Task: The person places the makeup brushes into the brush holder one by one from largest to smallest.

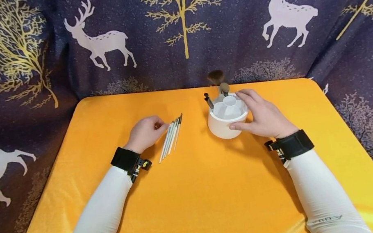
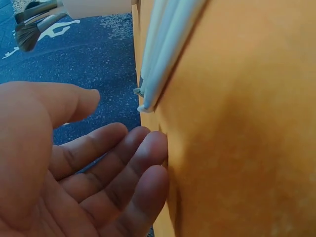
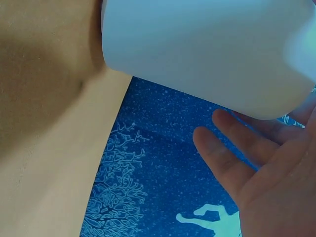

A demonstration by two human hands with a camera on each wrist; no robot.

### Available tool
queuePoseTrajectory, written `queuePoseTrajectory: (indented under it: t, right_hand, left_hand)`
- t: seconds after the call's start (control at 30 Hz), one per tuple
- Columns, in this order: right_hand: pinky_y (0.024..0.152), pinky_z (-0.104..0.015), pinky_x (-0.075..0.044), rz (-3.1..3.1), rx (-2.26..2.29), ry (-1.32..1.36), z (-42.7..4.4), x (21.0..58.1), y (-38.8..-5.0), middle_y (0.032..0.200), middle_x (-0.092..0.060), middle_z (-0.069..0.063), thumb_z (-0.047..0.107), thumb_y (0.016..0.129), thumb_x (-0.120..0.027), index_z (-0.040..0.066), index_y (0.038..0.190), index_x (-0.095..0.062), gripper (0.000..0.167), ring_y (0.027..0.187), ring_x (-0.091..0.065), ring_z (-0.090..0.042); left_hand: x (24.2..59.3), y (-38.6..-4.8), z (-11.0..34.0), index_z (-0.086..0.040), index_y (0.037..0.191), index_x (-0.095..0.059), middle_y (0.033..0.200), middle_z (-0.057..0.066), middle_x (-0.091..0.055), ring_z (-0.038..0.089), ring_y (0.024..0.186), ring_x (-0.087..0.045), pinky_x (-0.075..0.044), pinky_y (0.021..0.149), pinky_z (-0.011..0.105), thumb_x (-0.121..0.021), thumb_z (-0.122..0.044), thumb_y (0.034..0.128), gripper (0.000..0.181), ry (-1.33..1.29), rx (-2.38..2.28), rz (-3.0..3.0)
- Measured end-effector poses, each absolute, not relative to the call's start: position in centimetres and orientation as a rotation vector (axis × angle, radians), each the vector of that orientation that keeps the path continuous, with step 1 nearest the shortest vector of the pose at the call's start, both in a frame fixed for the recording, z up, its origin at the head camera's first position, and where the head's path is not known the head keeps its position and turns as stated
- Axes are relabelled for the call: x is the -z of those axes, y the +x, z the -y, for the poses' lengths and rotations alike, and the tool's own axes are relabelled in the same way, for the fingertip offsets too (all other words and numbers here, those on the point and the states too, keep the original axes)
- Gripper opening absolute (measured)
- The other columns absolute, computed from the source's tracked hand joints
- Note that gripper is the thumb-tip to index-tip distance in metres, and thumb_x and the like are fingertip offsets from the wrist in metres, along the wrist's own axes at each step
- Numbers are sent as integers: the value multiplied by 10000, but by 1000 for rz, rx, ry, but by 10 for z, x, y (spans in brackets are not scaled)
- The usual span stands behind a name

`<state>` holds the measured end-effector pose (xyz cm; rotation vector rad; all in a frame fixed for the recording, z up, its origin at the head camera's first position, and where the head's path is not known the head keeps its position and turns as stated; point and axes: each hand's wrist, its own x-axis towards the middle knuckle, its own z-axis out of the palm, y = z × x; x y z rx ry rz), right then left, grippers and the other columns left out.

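A white round brush holder with inner compartments stands right of the table's middle. My right hand grips its right side, thumb at the front and fingers by the far rim; in the right wrist view its pale wall fills the top. Several makeup brushes stand upright in its back and left compartments. To the left, a loose bundle of thin brushes with pale handles lies on the table. Beside the bundle is my left hand, its fingers loosely bent with nothing between them.
The table has an orange cloth top with rounded corners. A dark curtain with deer and trees hangs right behind its far edge and along both sides.
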<state>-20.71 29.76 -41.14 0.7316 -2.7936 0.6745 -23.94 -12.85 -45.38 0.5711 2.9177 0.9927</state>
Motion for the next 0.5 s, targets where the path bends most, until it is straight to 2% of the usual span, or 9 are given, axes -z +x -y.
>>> queuePoseTrajectory:
  t: [0.17, 0.4, 0.5]
  right_hand:
    - [1014, -694, -536, 2775, -673, 726, -297, 412, -207, 1693, -415, -155, 610, 879, -906, 106, 1712, -403, 1096, 1335, -616, -460]
    - [1128, -731, -451, 2783, -683, 756, -295, 417, -210, 1795, -292, -182, 587, 911, -887, 63, 1765, -252, 1187, 1541, -443, -498]
    - [1152, -724, -438, 2805, -705, 746, -294, 420, -211, 1804, -273, -179, 600, 914, -880, 66, 1770, -229, 1200, 1562, -421, -490]
  left_hand:
    - [454, -238, 128, -92, 1119, -793, 977, 62, -761, 218, 720, -600, -483, 739, 404, -728, -311, 1097, 229, 583, -920, -2902]
    - [450, -233, 125, -87, 1067, -776, 932, 53, -744, 221, 729, -605, -488, 748, 398, -786, -322, 1058, 235, 565, -817, -2854]
    - [450, -233, 124, -80, 1076, -768, 946, 59, -747, 221, 745, -608, -490, 759, 398, -798, -317, 1048, 240, 552, -790, -2840]
